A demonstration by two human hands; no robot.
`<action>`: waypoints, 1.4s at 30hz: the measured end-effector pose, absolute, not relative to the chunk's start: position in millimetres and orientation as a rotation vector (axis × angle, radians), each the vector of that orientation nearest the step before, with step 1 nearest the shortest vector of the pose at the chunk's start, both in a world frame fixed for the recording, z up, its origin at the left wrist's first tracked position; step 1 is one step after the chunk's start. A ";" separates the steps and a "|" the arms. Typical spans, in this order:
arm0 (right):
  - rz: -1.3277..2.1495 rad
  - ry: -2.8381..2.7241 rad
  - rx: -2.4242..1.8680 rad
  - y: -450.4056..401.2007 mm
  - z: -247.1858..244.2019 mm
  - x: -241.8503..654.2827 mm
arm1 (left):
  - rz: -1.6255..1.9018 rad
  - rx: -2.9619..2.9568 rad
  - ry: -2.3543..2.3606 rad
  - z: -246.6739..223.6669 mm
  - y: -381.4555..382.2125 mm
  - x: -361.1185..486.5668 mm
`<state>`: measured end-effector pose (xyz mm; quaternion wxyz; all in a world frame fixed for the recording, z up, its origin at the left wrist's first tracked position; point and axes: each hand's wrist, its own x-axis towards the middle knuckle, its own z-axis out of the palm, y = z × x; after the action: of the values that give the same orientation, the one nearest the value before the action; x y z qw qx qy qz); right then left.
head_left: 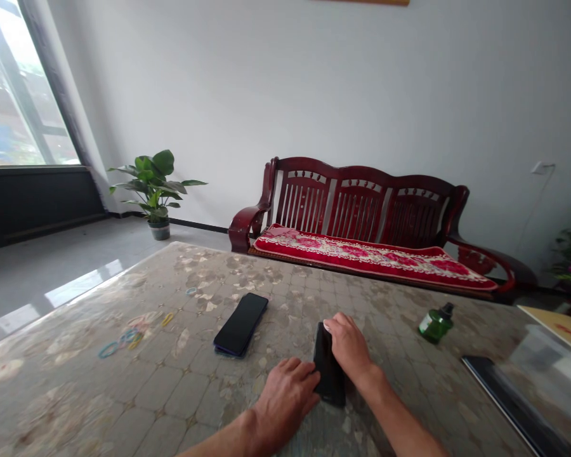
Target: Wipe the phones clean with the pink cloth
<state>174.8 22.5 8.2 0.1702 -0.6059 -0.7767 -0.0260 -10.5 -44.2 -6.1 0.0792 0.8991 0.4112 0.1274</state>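
A black phone-like object (pixel 330 374) rests on the patterned tablecloth (pixel 181 393) near the table's front middle. My left hand (pixel 290 393) is at its left side, fingers curled and pressed together against its edge. My right hand (pixel 347 343) lies over its upper right side, with its fingers closed around the far end. Left of my hands lies another dark phone (pixel 242 324), which appears stacked on something with a blue edge. Several coloured rings (pixel 136 333) lie farther left on the cloth.
A green bottle (pixel 436 324) stands to the right. Beyond it are a long dark device (pixel 514 406), a clear plastic box (pixel 549 362) and a yellowish board (pixel 564 324). Behind the table stand a red wooden bench (pixel 356 209) and a potted plant (pixel 158 184).
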 end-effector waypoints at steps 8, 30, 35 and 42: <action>0.008 -2.316 -1.536 -18.3 1.8 178.6 | 0.389 2.667 1.237 -6.7 -44.4 -10.7; -0.059 -2.227 -1.672 5.2 0.3 196.5 | 0.380 2.655 1.249 -2.3 -47.1 -10.0; -0.057 -2.190 -1.717 9.0 1.5 196.8 | 0.394 2.657 1.247 -4.6 -45.7 -9.2; 0.010 -2.284 -1.536 -31.0 -2.1 200.3 | 0.414 2.660 1.247 -8.5 -45.5 -9.2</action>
<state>200.3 -31.0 -2.1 0.1933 -0.5473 -0.8143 0.0034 -9.2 -45.5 -8.5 0.0873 0.8932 0.4186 0.1389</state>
